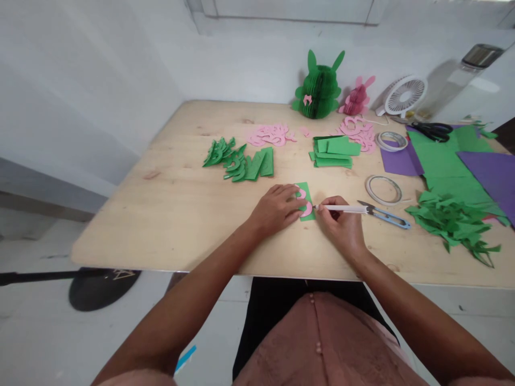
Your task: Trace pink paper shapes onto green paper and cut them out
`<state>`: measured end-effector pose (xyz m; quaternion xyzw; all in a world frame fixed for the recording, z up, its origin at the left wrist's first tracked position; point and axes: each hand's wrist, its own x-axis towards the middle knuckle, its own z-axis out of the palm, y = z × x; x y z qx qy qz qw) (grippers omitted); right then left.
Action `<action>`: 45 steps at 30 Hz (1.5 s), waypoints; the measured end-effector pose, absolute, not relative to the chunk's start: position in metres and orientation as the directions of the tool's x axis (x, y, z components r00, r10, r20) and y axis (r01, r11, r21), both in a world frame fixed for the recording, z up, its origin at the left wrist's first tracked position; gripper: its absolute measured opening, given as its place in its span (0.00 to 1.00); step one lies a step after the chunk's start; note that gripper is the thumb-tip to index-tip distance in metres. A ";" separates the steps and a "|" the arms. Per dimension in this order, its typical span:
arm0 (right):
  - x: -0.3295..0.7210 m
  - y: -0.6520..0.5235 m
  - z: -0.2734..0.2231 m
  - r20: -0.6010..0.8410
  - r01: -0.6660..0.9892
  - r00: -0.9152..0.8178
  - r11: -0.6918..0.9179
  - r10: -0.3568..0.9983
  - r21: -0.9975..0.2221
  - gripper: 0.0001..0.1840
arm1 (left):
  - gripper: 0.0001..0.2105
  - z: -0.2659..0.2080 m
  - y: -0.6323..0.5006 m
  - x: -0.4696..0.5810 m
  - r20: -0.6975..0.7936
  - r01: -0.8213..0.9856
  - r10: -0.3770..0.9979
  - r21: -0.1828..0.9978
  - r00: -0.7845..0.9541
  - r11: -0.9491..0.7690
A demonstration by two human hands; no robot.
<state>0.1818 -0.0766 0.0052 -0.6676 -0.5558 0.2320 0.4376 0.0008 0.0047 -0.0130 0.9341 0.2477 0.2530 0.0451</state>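
A small green paper rectangle (304, 187) lies on the table before me, with a pink paper cutout (307, 210) shaped like a "3" or "B" on top. My left hand (277, 209) rests flat over its left side, fingers stretched out and pressing the cutout down on the green paper. At the right edge of the cutout, a white pen (346, 208) touches or nearly touches the green paper with its tip. My right hand (341, 228) is closed round that pen. Blue-handled thread snips (388, 216) lie just right of the pen's back end.
Green cutouts (237, 163), pink cutouts (271, 135) and green strips (336, 151) lie farther back. Tape rolls (383, 190), green scraps (450, 220), purple sheets (491, 174) and black scissors (432, 130) are rightward. Along the wall stand a green paper rabbit (319, 91), a fan (405, 95) and a bottle (454, 86).
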 end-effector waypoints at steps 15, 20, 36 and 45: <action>0.182 -0.077 0.009 0.173 0.584 0.294 -0.033 0.940 -0.811 0.05 | 0.11 -0.011 0.004 0.002 0.434 0.443 0.500 0.232 0.750 -0.866; 0.181 -0.077 0.010 0.176 0.589 0.287 -0.028 0.942 -0.808 0.04 | 0.11 -0.011 0.004 0.001 0.433 0.443 0.501 0.233 0.750 -0.866; 0.183 -0.077 0.010 0.134 0.512 0.327 -0.056 0.936 -0.857 0.05 | 0.12 -0.011 0.004 0.001 0.421 0.445 0.504 0.236 0.754 -0.864; 0.183 -0.074 0.007 0.132 0.351 0.346 0.002 0.929 -0.936 0.07 | 0.12 -0.011 0.004 0.001 0.426 0.447 0.502 0.229 0.753 -0.865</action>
